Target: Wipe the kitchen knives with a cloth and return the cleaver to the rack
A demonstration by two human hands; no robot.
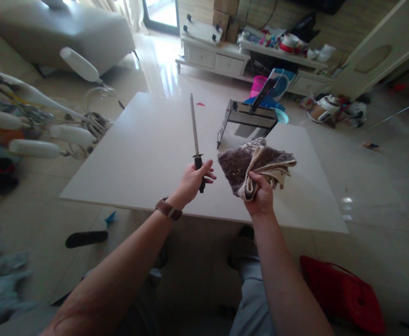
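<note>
Rod (pixel 195 128) left of cloth (pixel 235 170), frame (pixel 239 108) behind on table (pixel 137 154)

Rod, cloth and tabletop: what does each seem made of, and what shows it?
Rod: probably steel, given its straight grey shaft; black handle, perhaps plastic, looks matte. Cloth: thick textile, fuzzy brown on one face, beige on the other, in soft folds. Tabletop: smooth, pale, faintly glossy, perhaps laminate or painted board.

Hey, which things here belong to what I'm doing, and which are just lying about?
Apparently in use:
black-handled rod, in left hand
brown cloth, in right hand
white table

Apparently lying about:
red bag
pink basket
</note>
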